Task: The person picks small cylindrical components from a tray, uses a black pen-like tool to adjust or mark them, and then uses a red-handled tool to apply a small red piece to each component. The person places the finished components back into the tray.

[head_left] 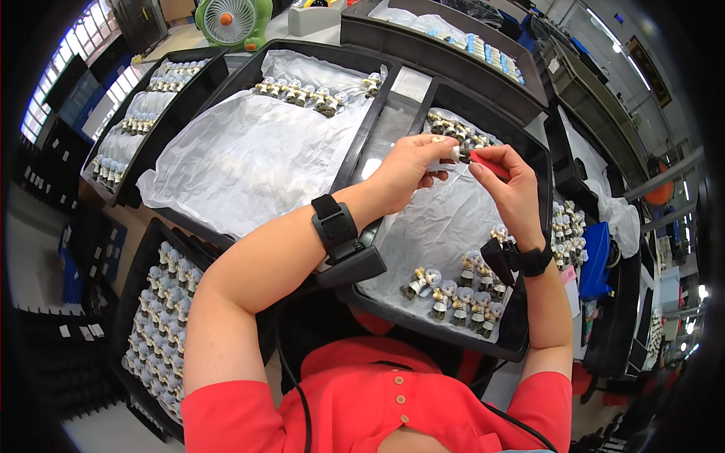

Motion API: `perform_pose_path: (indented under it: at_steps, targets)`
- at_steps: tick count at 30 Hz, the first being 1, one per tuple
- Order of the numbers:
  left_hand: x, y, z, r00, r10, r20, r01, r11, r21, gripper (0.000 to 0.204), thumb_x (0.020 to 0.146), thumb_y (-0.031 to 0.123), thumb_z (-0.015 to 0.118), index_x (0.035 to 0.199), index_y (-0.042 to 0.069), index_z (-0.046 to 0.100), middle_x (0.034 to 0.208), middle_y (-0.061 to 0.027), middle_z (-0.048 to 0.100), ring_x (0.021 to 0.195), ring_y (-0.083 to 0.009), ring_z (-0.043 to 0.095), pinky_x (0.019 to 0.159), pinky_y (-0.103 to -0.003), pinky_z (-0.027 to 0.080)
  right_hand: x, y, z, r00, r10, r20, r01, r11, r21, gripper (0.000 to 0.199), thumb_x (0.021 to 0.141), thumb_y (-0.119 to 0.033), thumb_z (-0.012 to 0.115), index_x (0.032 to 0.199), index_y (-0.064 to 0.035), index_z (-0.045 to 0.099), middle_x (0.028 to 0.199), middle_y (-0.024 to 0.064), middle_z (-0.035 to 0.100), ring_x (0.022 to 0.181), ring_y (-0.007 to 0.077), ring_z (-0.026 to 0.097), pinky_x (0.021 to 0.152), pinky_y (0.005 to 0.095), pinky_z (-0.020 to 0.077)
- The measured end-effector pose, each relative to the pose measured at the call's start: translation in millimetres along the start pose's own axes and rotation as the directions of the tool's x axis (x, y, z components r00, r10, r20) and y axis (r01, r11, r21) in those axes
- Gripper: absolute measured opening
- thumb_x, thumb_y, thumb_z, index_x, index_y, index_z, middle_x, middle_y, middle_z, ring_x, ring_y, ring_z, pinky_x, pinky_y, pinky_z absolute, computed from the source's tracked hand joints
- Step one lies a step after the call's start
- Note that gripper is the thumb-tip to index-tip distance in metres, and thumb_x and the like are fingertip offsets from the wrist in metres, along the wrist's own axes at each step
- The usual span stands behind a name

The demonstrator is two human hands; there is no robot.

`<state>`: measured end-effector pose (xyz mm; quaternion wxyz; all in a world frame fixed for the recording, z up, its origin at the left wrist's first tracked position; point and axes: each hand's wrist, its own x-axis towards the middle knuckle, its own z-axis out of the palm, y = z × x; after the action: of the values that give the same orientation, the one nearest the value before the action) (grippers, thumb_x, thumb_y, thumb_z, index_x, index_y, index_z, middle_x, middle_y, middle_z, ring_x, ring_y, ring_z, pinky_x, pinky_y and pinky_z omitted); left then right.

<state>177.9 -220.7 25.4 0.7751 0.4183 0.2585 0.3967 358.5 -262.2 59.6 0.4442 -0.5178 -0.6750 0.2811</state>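
Leaning over a paper-lined black tray, a person in a red shirt worked with both forearms stretched across it. Left of that tray sat a larger black tray, spread with a crumpled white sheet; beyond it stood a long grey bin. Past it to the far left, a green fan faced the person. The left hand and right hand nearly met above the far half of the paper-lined tray, both clamped in a pinch: the left on a small white-and-dark piece, the right on a red object mostly hidden by the fingers. The two held things came together there, though whether they touched could not be told. Pale-haired figurines clustered at the tray's near end, one lying on its side at the cluster's left, with more figurines at the far end.
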Motion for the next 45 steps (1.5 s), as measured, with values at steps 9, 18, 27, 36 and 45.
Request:
perform_pose_path:
  at_steps: [9, 18, 27, 36, 45]
  targets:
    - [-6.6, 1.4, 7.5, 0.997, -0.064, -0.049, 0.063, 0.998, -0.014, 0.014, 0.088, 0.022, 0.056, 0.096, 0.01, 0.053, 0.09, -0.002, 0.059, 0.077, -0.0125, 0.058, 0.063, -0.023, 0.039, -1.4, -5.4, -0.7, 0.992, -0.114, -0.05, 0.11, 0.991, -0.074, 0.011, 0.076, -0.003, 0.067, 0.085, 0.0004, 0.062, 0.082, 0.0048, 0.064, 0.078, 0.0104, 0.062, 0.071, 0.0219, 0.0479]
    - [-5.4, -3.9, 6.8, 0.998, -0.067, 0.012, 0.068, 0.993, -0.099, 0.013, 0.09, 0.02, 0.052, 0.096, 0.009, 0.048, 0.093, -0.0037, 0.056, 0.081, -0.0155, 0.058, 0.067, -0.027, 0.041, -4.6, -9.2, 8.3, 0.966, -0.252, -0.059, 0.237, 0.954, -0.186, 0.007, 0.076, 0.001, 0.066, 0.081, 0.0013, 0.062, 0.079, 0.0076, 0.062, 0.071, 0.0135, 0.062, 0.065, 0.0232, 0.0493]
    - [-5.4, -8.4, 8.8, 0.999, 0.053, -0.007, -0.053, 0.997, 0.05, 0.022, 0.091, 0.024, 0.054, 0.102, 0.01, 0.043, 0.095, -0.0036, 0.056, 0.086, -0.0127, 0.055, 0.074, -0.026, 0.039, -5.0, -10.7, 13.9, 0.918, -0.386, -0.091, 0.333, 0.875, -0.353, 0.008, 0.075, 0.001, 0.067, 0.081, 0.0002, 0.061, 0.077, 0.0086, 0.061, 0.066, 0.016, 0.061, 0.062, 0.0248, 0.0491]
    - [-2.9, -1.6, 6.7, 0.989, 0.146, 0.02, -0.147, 0.957, 0.25, 0.021, 0.09, 0.029, 0.054, 0.093, 0.01, 0.048, 0.086, -0.0001, 0.055, 0.075, -0.0061, 0.052, 0.063, -0.02, 0.04, -6.8, -11.9, 4.7, 0.943, -0.325, 0.076, 0.331, 0.882, -0.336, 0.009, 0.075, 0.0, 0.066, 0.082, -0.0003, 0.062, 0.075, 0.0089, 0.062, 0.067, 0.0166, 0.062, 0.061, 0.0235, 0.0485]
    - [-5.9, 7.5, 7.9, 0.979, 0.201, -0.006, -0.177, 0.873, 0.454, 0.031, 0.087, 0.039, 0.056, 0.078, 0.009, 0.055, 0.067, 0.0038, 0.052, 0.057, -0.003, 0.05, 0.046, -0.018, 0.037, -4.3, -11.5, -20.3, 0.977, -0.014, 0.213, -0.015, 0.991, 0.134, 0.018, 0.081, -0.001, 0.063, 0.098, 0.0024, 0.059, 0.096, 0.006, 0.062, 0.088, 0.0094, 0.059, 0.079, 0.0217, 0.0464]
